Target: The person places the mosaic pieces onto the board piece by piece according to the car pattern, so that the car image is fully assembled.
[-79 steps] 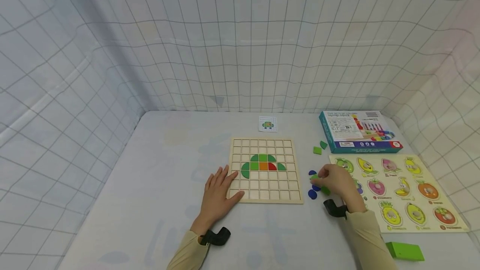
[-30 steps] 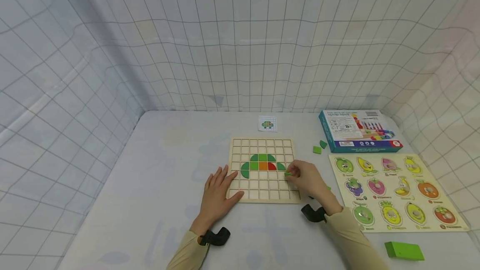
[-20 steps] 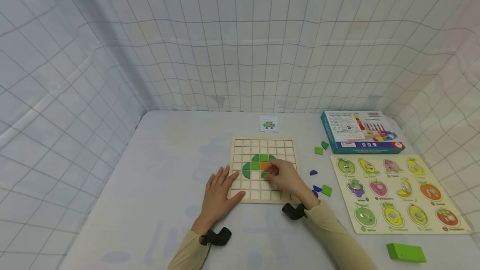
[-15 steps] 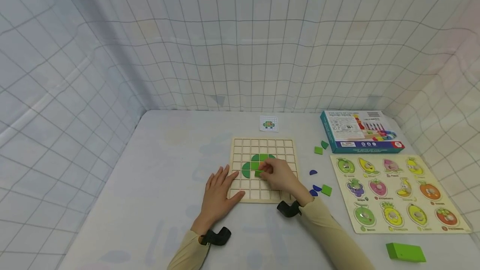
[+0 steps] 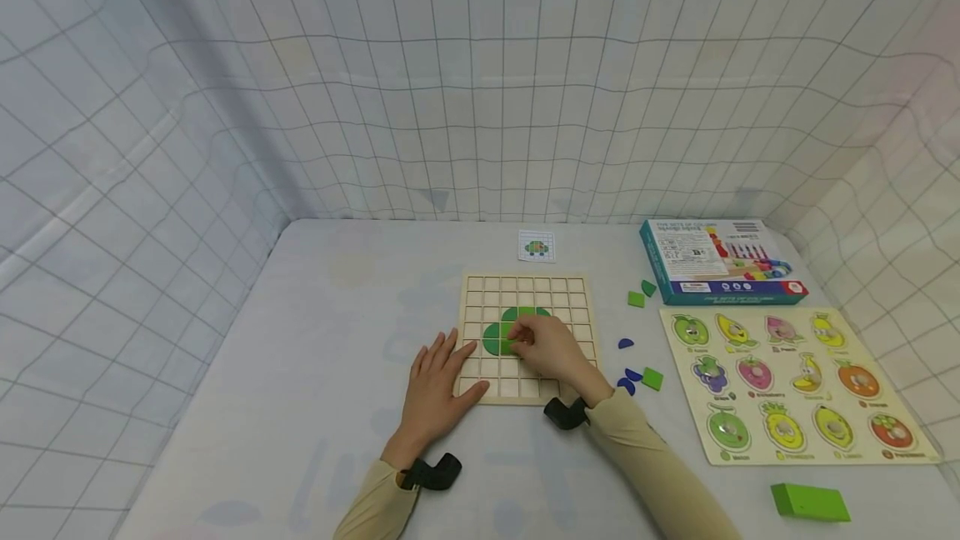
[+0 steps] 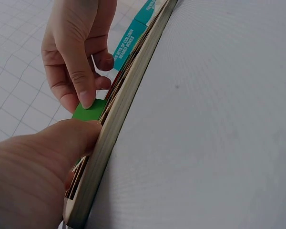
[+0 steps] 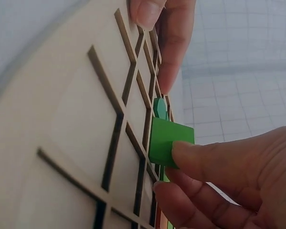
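My right hand (image 5: pixel 549 347) pinches a green square tile (image 7: pixel 169 142) between thumb and fingers. In the right wrist view the tile is tilted, its lower edge right at a cell of the wooden grid board (image 5: pixel 480 290). Beside that cell lies a dark green rounded piece (image 5: pixel 491 340). Other green pieces (image 5: pixel 527 311) sit in the board's middle cells, and my right hand hides the orange and red ones. Spread on the board's left edge, my left hand (image 5: pixel 437 386) rests with straight fingers; its thumb lies along the frame in the left wrist view.
Right of the board lie blue half-round pieces (image 5: pixel 627 386), a green square (image 5: pixel 652 379) and another pair of green pieces (image 5: pixel 636 299). Farther right are a fruit puzzle board (image 5: pixel 795 390), a boxed toy (image 5: pixel 723 263) and a green block (image 5: pixel 810 502). A small pattern card (image 5: pixel 536 247) lies behind the board.
My right hand has picked up a green square tile from the loose pieces at right and carried it left over the board to its middle. My left hand has stayed in place.
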A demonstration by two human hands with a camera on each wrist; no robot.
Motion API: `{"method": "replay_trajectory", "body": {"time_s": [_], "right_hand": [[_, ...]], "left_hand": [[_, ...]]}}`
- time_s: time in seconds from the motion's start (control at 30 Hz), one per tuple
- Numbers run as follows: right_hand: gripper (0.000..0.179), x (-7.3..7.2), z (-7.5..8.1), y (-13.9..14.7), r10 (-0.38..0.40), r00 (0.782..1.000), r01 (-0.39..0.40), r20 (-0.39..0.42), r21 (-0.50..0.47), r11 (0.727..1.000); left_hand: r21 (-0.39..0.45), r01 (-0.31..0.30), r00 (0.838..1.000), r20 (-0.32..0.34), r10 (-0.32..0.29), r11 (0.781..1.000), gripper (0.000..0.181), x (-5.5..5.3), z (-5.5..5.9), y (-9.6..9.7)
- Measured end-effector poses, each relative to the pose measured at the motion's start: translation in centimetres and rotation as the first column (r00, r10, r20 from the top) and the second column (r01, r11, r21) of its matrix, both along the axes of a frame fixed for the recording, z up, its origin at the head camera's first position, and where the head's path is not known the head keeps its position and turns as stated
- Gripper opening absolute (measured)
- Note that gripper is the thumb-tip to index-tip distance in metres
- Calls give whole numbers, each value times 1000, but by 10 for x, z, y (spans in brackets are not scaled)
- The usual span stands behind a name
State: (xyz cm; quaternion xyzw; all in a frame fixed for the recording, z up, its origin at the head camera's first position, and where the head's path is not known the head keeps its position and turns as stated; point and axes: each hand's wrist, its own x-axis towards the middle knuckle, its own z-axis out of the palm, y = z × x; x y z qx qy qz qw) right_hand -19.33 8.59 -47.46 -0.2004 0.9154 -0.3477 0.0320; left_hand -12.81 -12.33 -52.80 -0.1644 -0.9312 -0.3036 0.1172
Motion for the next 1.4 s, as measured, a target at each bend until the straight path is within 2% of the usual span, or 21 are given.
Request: {"method": "replay_trajectory", "body": {"time_s": [0.1, 0.87, 1.13, 1.4], "right_hand": [[6, 1, 0, 0, 1, 1000, -1, -5, 18, 1000], [8, 3, 0, 0, -34, 998, 40, -48, 128, 991], [9, 4, -1, 2, -34, 999, 37, -17, 148, 988], [15, 9, 0, 9, 1, 1000, 0, -5, 142, 990]], "left_hand": [[5, -5, 1000, 15, 4, 1000, 60, 1, 1, 0], [-15, -8, 1000, 10, 8, 1000, 61, 1, 2, 1], [-8, -2, 1000, -13, 2, 1000, 61, 0, 0, 1], [-13, -5, 1000, -6, 4, 1000, 61, 1, 0, 0]]}}
